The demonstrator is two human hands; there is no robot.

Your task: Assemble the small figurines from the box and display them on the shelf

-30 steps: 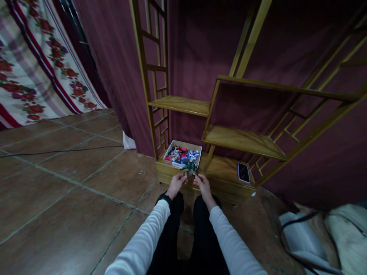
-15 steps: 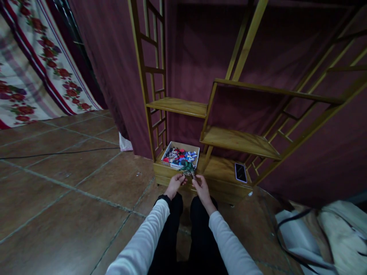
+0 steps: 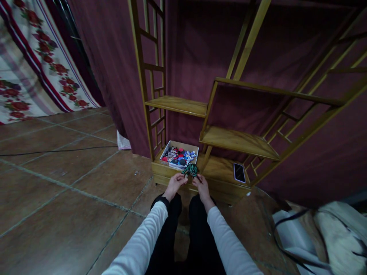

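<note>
Between my hands is a small bunched, green-and-black patterned piece [image 3: 190, 169] that looks like cloth; its exact kind is too small to make out. My left hand [image 3: 174, 185] pinches its left side with closed fingertips. On the right side, my right hand [image 3: 202, 187] grips it between thumb and fingers. Just beyond it, a shallow white box [image 3: 187, 146] rests on the low wooden base of the shelf. Inside lie many small colourful pieces [image 3: 178, 156] in red, black, blue and white. The held piece overlaps the box's near right corner in view.
A wooden shelf unit [image 3: 177, 105] with stepped boards rises ahead, against a maroon curtain [image 3: 114, 76]. A phone [image 3: 239, 172] lies on its base, to the right. Bags [image 3: 341, 233] sit on the floor at right. A black cable [image 3: 57, 151] crosses the tiles at left.
The green-and-black piece has turned or spread in my fingers, showing more of its patterned surface. Both hands stay in nearly the same place, and the view has shifted slightly.
</note>
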